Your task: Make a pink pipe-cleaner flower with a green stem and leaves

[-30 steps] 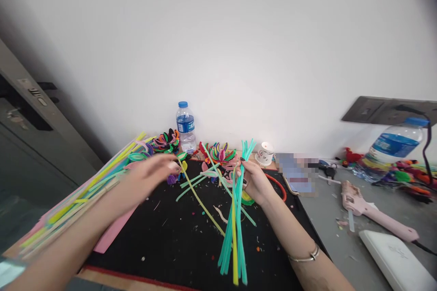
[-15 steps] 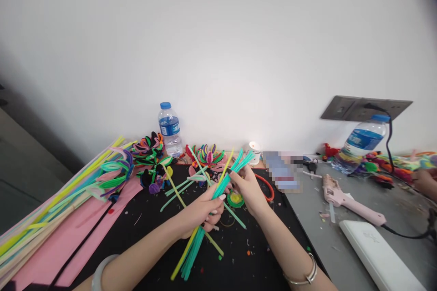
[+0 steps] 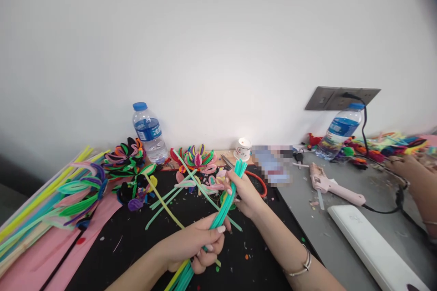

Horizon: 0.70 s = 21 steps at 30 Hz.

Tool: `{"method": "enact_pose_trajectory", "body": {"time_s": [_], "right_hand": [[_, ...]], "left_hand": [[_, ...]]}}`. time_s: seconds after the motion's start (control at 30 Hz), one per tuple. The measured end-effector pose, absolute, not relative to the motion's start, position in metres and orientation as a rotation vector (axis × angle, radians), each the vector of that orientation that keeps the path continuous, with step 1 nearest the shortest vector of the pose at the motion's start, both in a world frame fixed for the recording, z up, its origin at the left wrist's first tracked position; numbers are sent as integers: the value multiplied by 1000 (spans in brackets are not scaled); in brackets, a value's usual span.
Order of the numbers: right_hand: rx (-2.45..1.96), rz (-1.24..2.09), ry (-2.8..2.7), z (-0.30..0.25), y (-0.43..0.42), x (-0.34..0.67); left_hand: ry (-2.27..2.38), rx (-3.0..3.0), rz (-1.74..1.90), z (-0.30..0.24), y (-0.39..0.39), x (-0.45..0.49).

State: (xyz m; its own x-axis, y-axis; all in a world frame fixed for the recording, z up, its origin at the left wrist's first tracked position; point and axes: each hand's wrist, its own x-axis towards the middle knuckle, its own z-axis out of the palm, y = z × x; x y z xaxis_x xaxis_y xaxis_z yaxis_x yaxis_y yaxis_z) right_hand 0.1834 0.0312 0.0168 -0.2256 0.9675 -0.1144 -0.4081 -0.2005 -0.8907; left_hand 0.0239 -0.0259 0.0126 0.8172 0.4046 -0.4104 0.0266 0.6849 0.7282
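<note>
A teal stem bundle (image 3: 224,209) — yellow stem (image 3: 177,275) alongside — slants over the black mat (image 3: 262,261).

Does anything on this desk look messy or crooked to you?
A little. Small scraps litter the black mat, like leftover trimmings. The right-hand bottle also looks tilted, though the wide view may exaggerate that. No spill or damage stands out.

The green bundle (image 3: 223,211) runs past the near edge; the fingers (image 3: 214,235) of the left hand (image 3: 194,242) hide part of it. Pixelation blurs a flat object (image 3: 273,164), far right. Another person's arm (image 3: 421,188) is cut off at right.
</note>
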Motion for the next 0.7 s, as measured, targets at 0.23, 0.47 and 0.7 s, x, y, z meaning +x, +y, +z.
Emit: {"method": "enact_pose_trajectory", "body": {"time_s": [0.23, 0.47, 0.7], "right_hand": [[-880, 1590, -883, 20, 37, 192], [-937, 1245, -854, 24, 48, 209], [-911, 1402, -974, 10, 43, 194]], "left_hand": [[577, 705, 259, 10, -23, 20], [588, 695, 252, 12, -25, 17], [554, 703, 263, 16, -28, 16]]}}
